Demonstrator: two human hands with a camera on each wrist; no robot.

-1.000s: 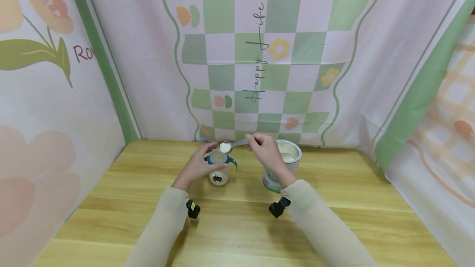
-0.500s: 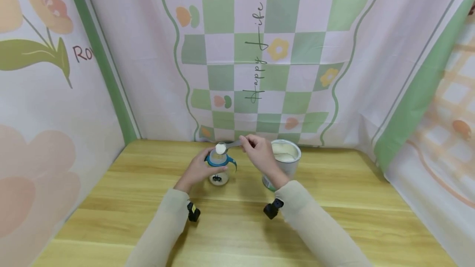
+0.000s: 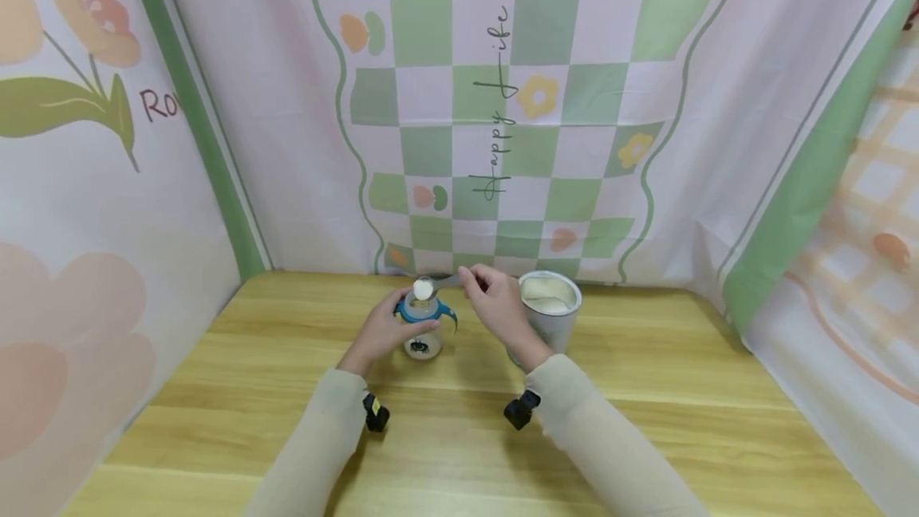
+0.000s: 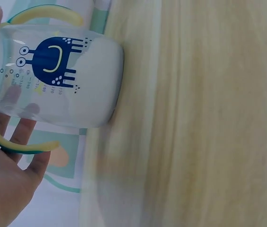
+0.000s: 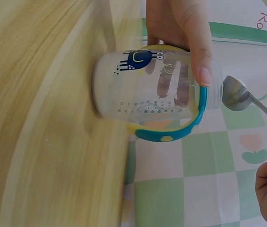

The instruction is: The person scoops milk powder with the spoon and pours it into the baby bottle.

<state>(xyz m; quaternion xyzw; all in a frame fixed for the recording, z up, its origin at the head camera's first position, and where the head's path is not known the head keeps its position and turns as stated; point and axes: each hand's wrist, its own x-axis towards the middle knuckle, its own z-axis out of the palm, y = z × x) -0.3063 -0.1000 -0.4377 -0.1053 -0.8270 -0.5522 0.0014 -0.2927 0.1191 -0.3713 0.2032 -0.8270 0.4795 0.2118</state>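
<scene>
As the wood-grain bench point(image 3: 445, 461) opens out nearest, two cream sleeves point(image 3: 309, 437) reach across it, and the left hand point(image 3: 382, 330) has its fingers and thumb curled round a clear, rounded bottle point(image 5: 138, 92) with a navy creature print, a blue-and-yellow two-handled collar point(image 5: 202, 106) and cloudy white contents. It stands on the bench, upright, long axis vertical, open mouth pointing up, one handle curving out toward the right. Just above that mouth, it's the silver metal spoon point(image 5: 236, 94)! A second ago its bowl hung off the opening's right side; now it has slid left, over the opening, white powder point(image 3: 423, 289) heaped in it. That puts the load in line with the mouth, I'd judge, tipping not yet done. The spoon's length runs sideways, bowl to the left, handle rising rightward into the right hand point(image 3: 498, 299), fingers pinching it. Over to the right stands a round silver tin point(image 3: 565, 327), open-topped, pale powder inside; behind everything hangs a green-and-white checked cloth point(image 3: 481, 150).
</scene>
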